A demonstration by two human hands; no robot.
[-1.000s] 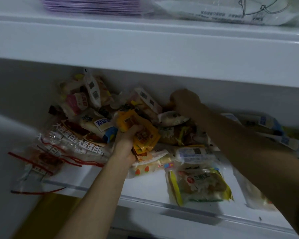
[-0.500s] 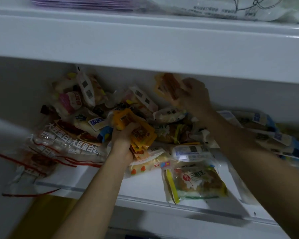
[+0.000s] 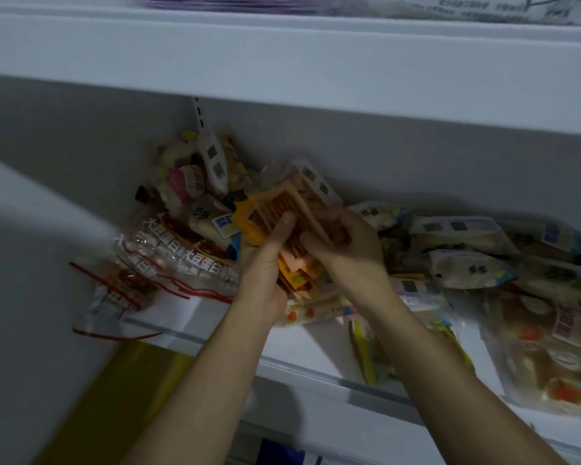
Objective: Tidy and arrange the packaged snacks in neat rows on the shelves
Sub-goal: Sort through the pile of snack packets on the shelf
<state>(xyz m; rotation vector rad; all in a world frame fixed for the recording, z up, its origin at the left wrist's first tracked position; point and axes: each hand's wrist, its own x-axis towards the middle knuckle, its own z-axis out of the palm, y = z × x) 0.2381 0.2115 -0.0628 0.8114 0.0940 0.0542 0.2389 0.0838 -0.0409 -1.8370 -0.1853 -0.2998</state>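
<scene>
A loose heap of packaged snacks [image 3: 463, 266] covers a white shelf [image 3: 195, 317]. Above the middle of the heap, both my hands hold one small stack of orange snack packets [image 3: 282, 209]. My left hand [image 3: 265, 260] grips the stack from the left, thumb pressed on its top face. My right hand [image 3: 346, 246] grips it from the right, fingers curled round its edge. Clear bags with red lines and white lettering [image 3: 168, 263] lie at the left of the shelf and hang over its front edge.
A white upper shelf board [image 3: 282, 58] runs just above, leaving a low gap. The grey back wall [image 3: 416, 162] is close behind the heap. Larger clear bread bags [image 3: 550, 350] lie at the right front. A white side panel [image 3: 31, 263] stands left.
My right hand pulled an orange packet from the back of the heap and brought it left onto the packets in my left hand. The view has shifted left.
</scene>
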